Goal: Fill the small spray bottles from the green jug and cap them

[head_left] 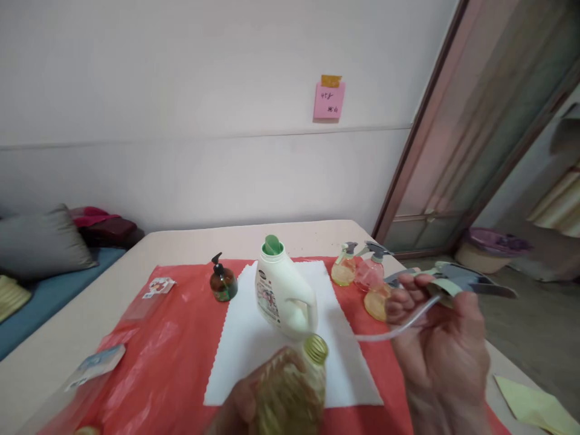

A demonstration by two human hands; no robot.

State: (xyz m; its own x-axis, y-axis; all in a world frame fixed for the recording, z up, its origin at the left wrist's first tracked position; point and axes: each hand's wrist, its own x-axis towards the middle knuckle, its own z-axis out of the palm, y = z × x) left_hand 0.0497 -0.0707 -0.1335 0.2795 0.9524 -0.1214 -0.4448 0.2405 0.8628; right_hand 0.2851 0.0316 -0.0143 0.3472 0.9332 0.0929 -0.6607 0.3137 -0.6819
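My left hand [254, 393] is wrapped round a clear yellowish spray bottle [294, 393] whose threaded neck is uncapped. In my right hand [439, 344] is a grey and pale green trigger spray head [453, 284], pinched between fingers and thumb. Its dip tube [399, 329] hangs out to the left, away from the bottle's mouth. Beyond the left hand stands a cream detergent jug [283, 296] with a handle, its top open and something green in the mouth. The jug rests on a white sheet [231, 368]. The bottle's lower end is cut off by the frame.
Left of the jug is a brown pump bottle [223, 283]. At the right stand an orange spray bottle [344, 270], a pink spray bottle [370, 275] and another orange bottle [376, 304]. Plastic packets [86, 380] lie on the red cover [167, 344]. Yellow paper [539, 402] lies at the right edge.
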